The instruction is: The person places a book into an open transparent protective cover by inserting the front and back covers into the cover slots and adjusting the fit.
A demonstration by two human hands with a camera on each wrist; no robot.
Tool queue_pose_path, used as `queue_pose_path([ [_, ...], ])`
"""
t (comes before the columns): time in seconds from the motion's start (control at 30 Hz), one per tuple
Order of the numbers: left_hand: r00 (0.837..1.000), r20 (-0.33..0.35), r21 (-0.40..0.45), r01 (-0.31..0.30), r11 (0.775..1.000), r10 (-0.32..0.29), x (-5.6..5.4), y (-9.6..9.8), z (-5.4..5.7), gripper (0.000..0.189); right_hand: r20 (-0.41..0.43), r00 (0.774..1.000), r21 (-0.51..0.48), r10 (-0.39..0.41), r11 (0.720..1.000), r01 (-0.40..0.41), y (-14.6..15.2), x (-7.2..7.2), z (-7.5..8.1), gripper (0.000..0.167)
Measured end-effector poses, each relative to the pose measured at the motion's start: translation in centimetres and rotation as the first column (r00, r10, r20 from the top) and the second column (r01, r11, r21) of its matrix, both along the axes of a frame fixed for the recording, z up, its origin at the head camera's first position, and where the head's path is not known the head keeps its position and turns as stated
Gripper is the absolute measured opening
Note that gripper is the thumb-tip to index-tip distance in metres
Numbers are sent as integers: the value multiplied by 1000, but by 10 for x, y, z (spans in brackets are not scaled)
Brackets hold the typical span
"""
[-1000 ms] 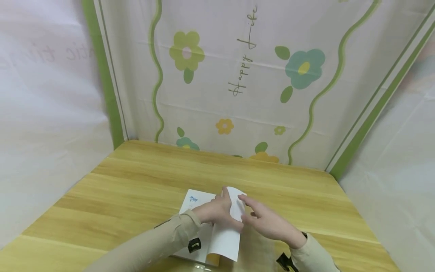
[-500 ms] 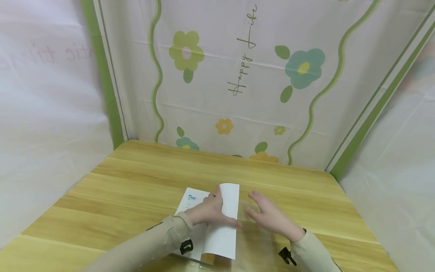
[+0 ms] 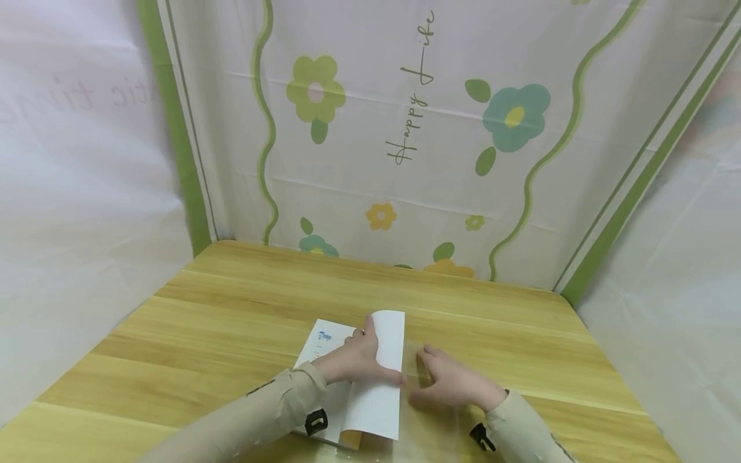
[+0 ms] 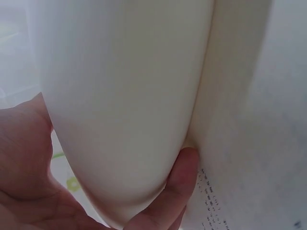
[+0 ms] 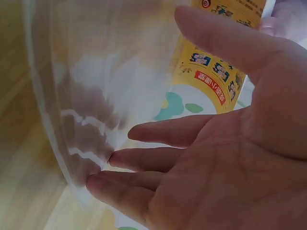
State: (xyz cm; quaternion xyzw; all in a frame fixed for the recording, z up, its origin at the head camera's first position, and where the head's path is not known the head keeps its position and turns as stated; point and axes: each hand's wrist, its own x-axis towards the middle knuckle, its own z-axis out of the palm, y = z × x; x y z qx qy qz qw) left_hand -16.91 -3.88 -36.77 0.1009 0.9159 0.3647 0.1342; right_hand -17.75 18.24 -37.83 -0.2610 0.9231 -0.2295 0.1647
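A thin book (image 3: 317, 341) with white printed pages lies on the wooden table, its front part curled up into a white flap (image 3: 389, 334). My left hand (image 3: 359, 359) holds this flap bent; in the left wrist view the curled sheet (image 4: 129, 96) runs between thumb and fingers, one fingertip (image 4: 184, 165) lying at the inner fold. A yellow printed cover (image 5: 211, 72) shows on the outside of the book in the right wrist view. Right of the book, my right hand (image 3: 451, 381) touches a clear plastic sheet (image 5: 96, 86) with its fingertips, thumb apart.
The wooden table (image 3: 243, 289) stretches away behind and to both sides of the book. A flowered curtain (image 3: 359, 128) hangs at its back edge, with pale cloth at left and right. Clear plastic (image 3: 431, 424) lies beside the book.
My right hand has drawn away from the flap to the right, then come down to the clear plastic. My left hand has shifted slightly left with the bent flap.
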Motion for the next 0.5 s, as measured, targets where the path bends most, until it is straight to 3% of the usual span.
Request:
queue_pose_path([
  [0.2,1000,5,-5,-7,1000,7,1,0,1,135,-93,996,35,-3,999,6,-10,8,-2,88],
  [0.27,1000,3,-8,-13,1000,13,0,1,1,135,-82,997,33,9,999,-6,-12,10,-2,89],
  [0.5,1000,-14,-5,-4,1000,4,0,1,1,133,-17,999,63,36,997,-35,-13,15,-5,120],
])
